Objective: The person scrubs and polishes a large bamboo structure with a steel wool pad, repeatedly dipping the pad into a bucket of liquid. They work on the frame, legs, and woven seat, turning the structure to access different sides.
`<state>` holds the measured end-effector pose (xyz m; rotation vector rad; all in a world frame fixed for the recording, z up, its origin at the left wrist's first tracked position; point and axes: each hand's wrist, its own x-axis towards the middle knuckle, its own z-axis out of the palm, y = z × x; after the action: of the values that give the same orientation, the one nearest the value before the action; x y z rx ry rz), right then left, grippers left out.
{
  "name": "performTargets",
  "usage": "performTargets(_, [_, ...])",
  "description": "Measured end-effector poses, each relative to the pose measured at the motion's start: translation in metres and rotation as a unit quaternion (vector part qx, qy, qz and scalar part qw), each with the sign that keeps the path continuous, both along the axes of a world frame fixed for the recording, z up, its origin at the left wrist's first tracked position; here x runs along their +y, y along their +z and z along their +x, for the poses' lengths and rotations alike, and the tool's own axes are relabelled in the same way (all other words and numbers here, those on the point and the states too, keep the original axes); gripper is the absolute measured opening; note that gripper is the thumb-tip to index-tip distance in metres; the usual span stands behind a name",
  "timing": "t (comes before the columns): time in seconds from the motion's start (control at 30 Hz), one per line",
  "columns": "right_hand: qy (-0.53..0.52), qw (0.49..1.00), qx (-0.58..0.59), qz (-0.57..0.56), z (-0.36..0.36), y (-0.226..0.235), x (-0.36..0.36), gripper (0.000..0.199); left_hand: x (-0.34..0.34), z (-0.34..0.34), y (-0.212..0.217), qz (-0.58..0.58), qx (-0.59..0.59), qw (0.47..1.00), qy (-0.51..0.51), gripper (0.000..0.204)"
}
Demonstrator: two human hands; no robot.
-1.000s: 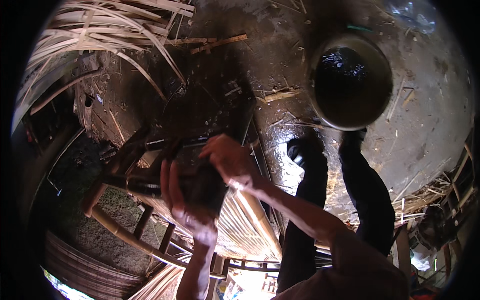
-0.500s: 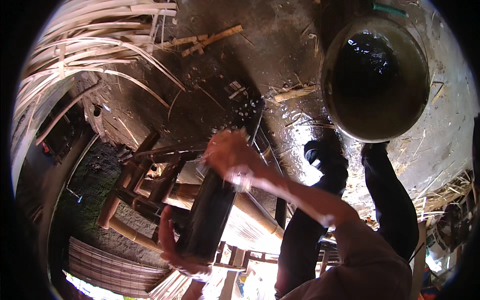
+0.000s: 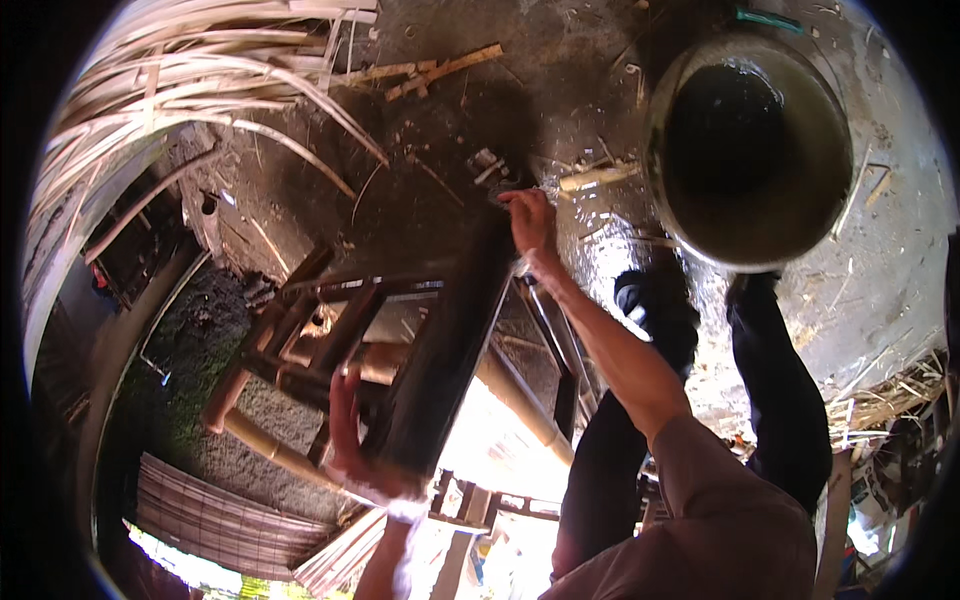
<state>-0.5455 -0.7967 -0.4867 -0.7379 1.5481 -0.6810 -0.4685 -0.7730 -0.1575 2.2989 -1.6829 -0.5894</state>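
A long, dark, wet-looking board (image 3: pixel 450 350) slants from the lower middle up toward the centre of the floor, above a bamboo frame (image 3: pixel 330 340). My left hand (image 3: pixel 355 440) grips its near end, fingers raised along the left edge and the palm blurred at the bottom. At the far end, my right hand (image 3: pixel 530 225) is bent over the board's right edge with its fingers closed together. Whatever may be under those fingers is too small to make out.
A large round basin (image 3: pixel 668 215) of dark water stands at the upper right, just beyond my feet. Split bamboo strips (image 3: pixel 210 75) spread over the upper left. Bamboo scraps (image 3: pixel 445 72) lie on the wet floor. A slatted mat (image 3: pixel 220 500) is at the lower left.
My right hand has slid from the board's middle to its far end, and the flying water drops are gone. My left hand stays at the near end.
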Motion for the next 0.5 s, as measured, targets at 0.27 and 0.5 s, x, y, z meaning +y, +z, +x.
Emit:
performTargets(0.27, [-0.083, 0.974, -0.142, -0.153, 0.008, 0.204, 0.026, 0.008, 0.004, 0.000, -0.015, -0.090, 0.016, 0.996, 0.023, 0.090])
performTargets(0.5, [0.188, 0.969, -0.040, -0.157, 0.000, 0.277, -0.028, 0.024, 0.016, -0.009, -0.023, -0.226, 0.130, 0.906, 0.333, 0.086])
